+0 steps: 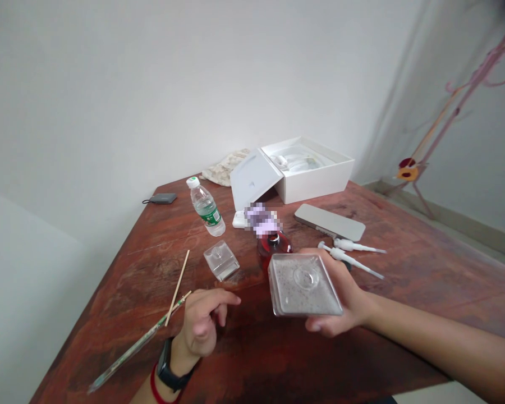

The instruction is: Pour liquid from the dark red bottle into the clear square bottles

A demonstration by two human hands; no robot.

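Note:
My right hand (340, 294) is wrapped round a clear square plastic bottle (305, 286), tilted so its flat base faces me. Small bubbles or droplets speckle that base. Just behind it stands a dark red see-through bottle (273, 247) with an open neck, partly covered by the square one; whether the two touch I cannot tell. My left hand (204, 320), wearing a black watch and a red band, hovers over the table with fingers bent and apart, holding nothing. Nearest to it are a smaller clear plastic container (221, 261) and a pair of chopsticks (177, 289) with their wrapper (130, 354).
Two white pump heads (353, 258) lie on the right beside a silver flat case (330, 221). Farther back are a water bottle (206, 207), a white box (315, 182) with its lid (252, 177) leaning on it, a cloth (223, 168) and a grey pouch-like item (162, 198).

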